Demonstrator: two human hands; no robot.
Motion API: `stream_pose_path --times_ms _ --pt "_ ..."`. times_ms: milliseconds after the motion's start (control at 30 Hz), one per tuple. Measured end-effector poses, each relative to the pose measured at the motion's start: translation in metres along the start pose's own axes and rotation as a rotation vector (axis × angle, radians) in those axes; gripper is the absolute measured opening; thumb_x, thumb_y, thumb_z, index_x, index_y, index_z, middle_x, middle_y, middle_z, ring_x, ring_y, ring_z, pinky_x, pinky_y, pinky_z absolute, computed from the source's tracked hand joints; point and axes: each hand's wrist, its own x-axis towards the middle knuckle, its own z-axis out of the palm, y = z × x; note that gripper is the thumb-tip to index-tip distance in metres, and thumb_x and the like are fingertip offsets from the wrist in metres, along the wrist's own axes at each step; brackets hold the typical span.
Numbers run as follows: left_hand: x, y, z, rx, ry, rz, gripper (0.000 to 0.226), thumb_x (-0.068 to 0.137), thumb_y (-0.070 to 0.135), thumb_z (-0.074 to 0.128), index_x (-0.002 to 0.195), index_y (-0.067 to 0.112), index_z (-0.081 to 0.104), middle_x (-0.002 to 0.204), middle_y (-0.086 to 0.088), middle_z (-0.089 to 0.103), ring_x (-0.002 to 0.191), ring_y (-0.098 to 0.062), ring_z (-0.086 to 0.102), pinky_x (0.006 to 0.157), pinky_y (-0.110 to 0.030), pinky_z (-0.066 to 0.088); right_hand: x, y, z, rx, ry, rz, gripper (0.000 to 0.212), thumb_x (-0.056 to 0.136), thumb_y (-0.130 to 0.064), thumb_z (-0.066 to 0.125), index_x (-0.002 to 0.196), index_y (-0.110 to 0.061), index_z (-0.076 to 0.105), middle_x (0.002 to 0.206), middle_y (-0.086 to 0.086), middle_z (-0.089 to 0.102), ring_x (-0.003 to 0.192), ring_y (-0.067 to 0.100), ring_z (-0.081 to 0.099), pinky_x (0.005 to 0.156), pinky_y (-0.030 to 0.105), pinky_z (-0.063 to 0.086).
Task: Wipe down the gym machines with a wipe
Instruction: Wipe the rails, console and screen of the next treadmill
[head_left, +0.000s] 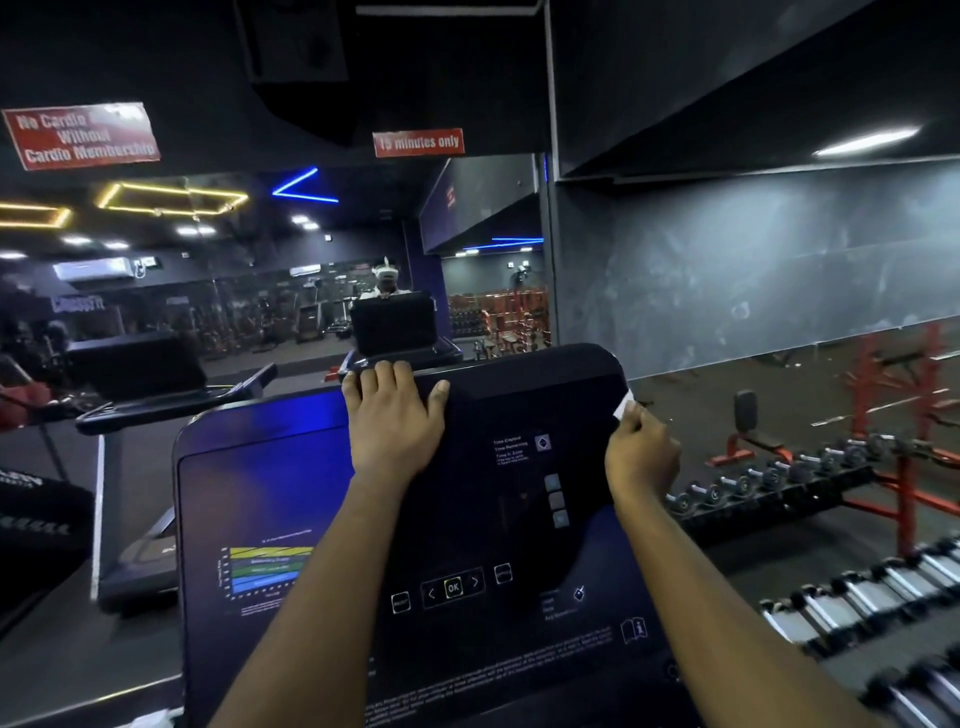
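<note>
Ahead of you: two red signs above a mirror. To your right: a dumbbell rack beside red frames; more dumbbells nearer.

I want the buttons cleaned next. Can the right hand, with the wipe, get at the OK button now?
Probably yes. The right hand pinches the wipe at the right edge of the console, and the OK button lies bare lower down on it. Nothing covers it.
</note>
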Motion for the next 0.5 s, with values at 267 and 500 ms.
stream_pose_path --times_ms 267,500 --pt "-0.001 -0.007 0.0 0.053 -0.013 0.052 0.064 0.101 0.057 0.034 0.132 0.004 0.05 0.128 -0.016 0.054 0.125 -0.036 0.045 0.121 -0.054 0.016 0.027 -0.056 0.01 0.048 -0.055 -0.139 0.031 0.105 -0.025 0.049 0.116 -0.007 0.073 0.109 0.021 0.072 0.1 0.039 0.066 0.077 0.033 0.044" --pt "-0.005 0.002 0.005 0.059 0.009 0.022 0.069 0.1 0.061 0.034 0.13 0.001 0.048 0.127 -0.022 0.053 0.128 -0.041 0.042 0.123 -0.058 0.009 -0.038 0.047 -0.011 0.002 0.047 0.005 0.031 0.106 -0.022 0.049 0.1 -0.001 0.071 0.092 0.027 0.07 0.088 0.043 0.067 0.069 0.034 0.038"
